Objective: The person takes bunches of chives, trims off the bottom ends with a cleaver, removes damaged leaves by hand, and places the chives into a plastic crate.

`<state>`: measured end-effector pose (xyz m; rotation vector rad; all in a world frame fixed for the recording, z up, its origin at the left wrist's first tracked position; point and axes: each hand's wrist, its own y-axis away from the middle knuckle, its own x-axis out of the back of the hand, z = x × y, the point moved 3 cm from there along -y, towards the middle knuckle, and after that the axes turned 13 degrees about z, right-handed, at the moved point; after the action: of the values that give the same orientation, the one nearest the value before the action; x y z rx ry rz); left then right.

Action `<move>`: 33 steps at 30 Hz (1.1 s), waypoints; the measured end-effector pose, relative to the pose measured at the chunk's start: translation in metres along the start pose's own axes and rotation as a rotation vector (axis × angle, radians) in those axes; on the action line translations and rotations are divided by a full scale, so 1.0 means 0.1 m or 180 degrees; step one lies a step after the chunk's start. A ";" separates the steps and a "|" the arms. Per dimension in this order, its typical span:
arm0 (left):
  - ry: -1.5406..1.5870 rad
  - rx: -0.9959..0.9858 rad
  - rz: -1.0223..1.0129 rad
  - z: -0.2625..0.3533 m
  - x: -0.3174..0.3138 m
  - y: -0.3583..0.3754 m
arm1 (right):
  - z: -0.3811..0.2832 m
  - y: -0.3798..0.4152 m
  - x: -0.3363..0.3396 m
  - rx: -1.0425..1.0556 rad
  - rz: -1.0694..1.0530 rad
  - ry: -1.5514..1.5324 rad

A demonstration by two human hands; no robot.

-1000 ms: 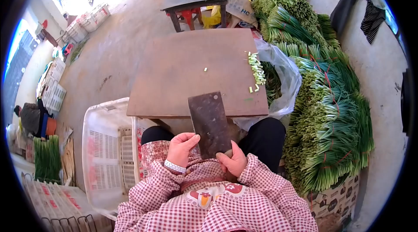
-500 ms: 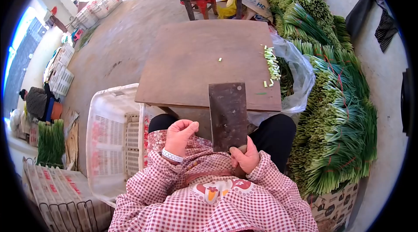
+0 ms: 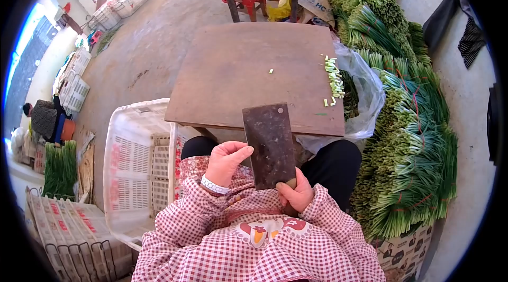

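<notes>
The one camera sat on the person's head, looking forward and down, close above the fingers (image 3: 239,151), with the table (image 3: 233,81) just past them.

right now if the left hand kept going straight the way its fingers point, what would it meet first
Most likely the flat of the cleaver. The left hand has its fingertips turned toward the blade, which the right hand holds upright by the handle. Whether they already touch is unclear.

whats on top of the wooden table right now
On the wooden table lie a row of cut green stem bits by its right edge and one stray piece mid-board. The cleaver hides part of the near edge.
</notes>
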<state>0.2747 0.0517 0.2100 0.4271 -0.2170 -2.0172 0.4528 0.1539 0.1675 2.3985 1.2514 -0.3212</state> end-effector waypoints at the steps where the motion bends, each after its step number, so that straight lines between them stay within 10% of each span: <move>1: -0.0012 0.0052 0.0015 0.00 0.01 0.00 | 0.00 0.00 0.00 -0.0023 -0.0008 0.0033; 33: 0.0429 0.0473 -0.1166 -0.18 -0.04 0.02 | 0.01 -0.04 0.09 -0.0732 -0.0112 -0.0980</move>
<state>0.2850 0.0551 0.1946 0.7379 -0.2176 -2.3267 0.4545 0.1624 0.1620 2.0441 1.1237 -0.5062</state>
